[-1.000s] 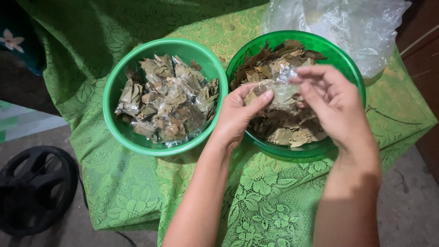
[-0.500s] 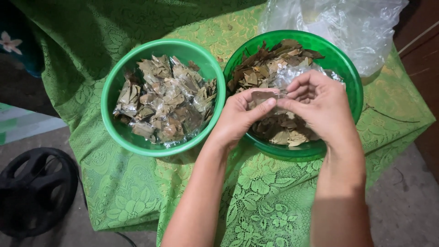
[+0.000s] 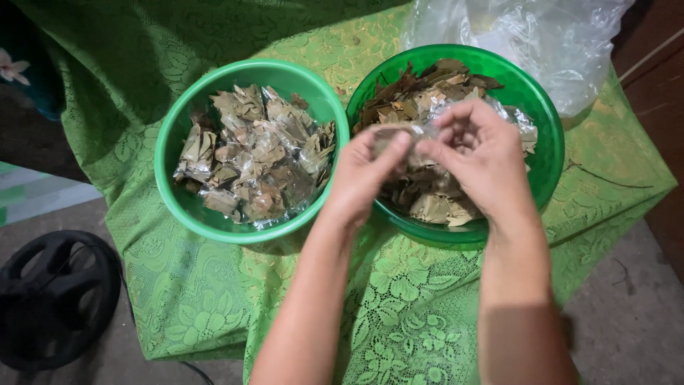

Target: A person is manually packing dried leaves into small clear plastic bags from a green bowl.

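Two green plastic bowls stand side by side on a green lace cloth (image 3: 385,306). The left bowl (image 3: 174,185) is full of small clear packets of dried leaves (image 3: 253,160). The right bowl (image 3: 545,135) holds loose dried brown leaves (image 3: 420,89). Over the right bowl, my left hand (image 3: 363,175) and my right hand (image 3: 481,157) meet and together pinch a small clear plastic packet with leaves in it (image 3: 402,135). The fingers cover most of the packet.
A crumpled clear plastic bag (image 3: 541,43) lies behind the right bowl. A black round fan-like object (image 3: 53,292) sits on the floor at the lower left. The cloth hangs over the table's front edge. A dark wooden surface (image 3: 659,78) is at the right.
Both hands have risen slightly and drawn closer together over the right bowl, and the fingers have closed more tightly around the clear packet.
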